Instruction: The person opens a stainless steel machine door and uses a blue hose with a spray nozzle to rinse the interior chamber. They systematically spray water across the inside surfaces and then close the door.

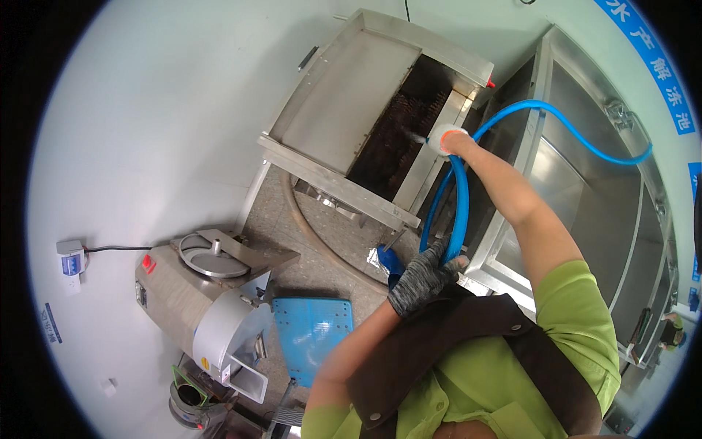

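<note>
My right hand (447,139), in a white glove with an orange cuff, grips the end of a blue hose (459,203). A short spray of water (415,136) leaves that end, over the dark opening (400,126) of a stainless steel machine (345,99). Rows of bristle-like or tooth-like parts show inside the opening; a flat metal cover lies beside it. Lower down, close to my apron (406,378), my left hand (419,282) wears a grey knit glove and is closed around a bend of the same hose.
To the right stands a stainless steel sink (554,164) with a wall tap (622,116), where the hose leads. A vegetable-cutter-like machine (181,296) is at left, near a blue panel (312,335). A brown drain hose (323,249) crosses the floor near a blue boot (388,259).
</note>
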A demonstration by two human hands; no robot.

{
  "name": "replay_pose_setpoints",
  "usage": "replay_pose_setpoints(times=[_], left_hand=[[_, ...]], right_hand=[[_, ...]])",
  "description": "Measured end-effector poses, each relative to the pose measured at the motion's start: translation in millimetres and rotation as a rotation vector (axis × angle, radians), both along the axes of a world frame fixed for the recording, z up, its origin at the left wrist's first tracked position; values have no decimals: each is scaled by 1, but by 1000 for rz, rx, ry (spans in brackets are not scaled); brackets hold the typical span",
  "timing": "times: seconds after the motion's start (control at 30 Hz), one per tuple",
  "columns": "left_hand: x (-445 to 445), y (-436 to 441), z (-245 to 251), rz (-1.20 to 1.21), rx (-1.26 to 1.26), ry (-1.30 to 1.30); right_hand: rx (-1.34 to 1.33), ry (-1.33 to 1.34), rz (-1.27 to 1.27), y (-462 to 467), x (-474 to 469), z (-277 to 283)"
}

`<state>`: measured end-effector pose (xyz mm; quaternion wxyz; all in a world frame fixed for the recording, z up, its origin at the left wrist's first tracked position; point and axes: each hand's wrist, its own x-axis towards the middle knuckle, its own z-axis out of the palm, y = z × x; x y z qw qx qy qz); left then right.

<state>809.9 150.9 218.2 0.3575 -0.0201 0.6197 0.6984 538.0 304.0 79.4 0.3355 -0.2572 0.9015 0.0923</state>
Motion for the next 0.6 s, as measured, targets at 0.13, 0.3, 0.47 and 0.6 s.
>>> replay_pose_setpoints(times=[0.13, 0.3, 0.47, 0.6], left_hand=[[8, -6, -5, -23, 51, -37], [13, -12, -5, 17, 4, -30], [3, -15, -2, 56, -26, 48], [7, -16, 0, 3, -36, 7]], right_hand=[[65, -131, 251, -19, 10, -9], [87, -47, 76, -32, 15, 9], [52, 31, -40, -30, 7, 25], [196, -141, 300, -45, 17, 25]])
